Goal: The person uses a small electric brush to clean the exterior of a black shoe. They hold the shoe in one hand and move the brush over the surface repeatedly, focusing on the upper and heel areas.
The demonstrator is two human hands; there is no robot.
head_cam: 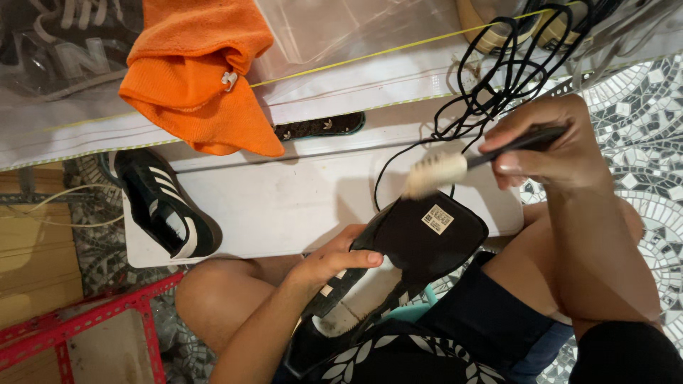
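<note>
Brushing the tongue of a black sneaker (398,284) held over the lap.

The left hand (334,259) grips the laceless shoe; the right hand (548,146) is closed round a brush (441,171). Its mate (160,203) waits on the white board (299,199), apparently undone; laces (498,78) lie apart.

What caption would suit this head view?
Left hand holds a black sneaker by its tongue while the right hand brushes it with a small brush.
</note>
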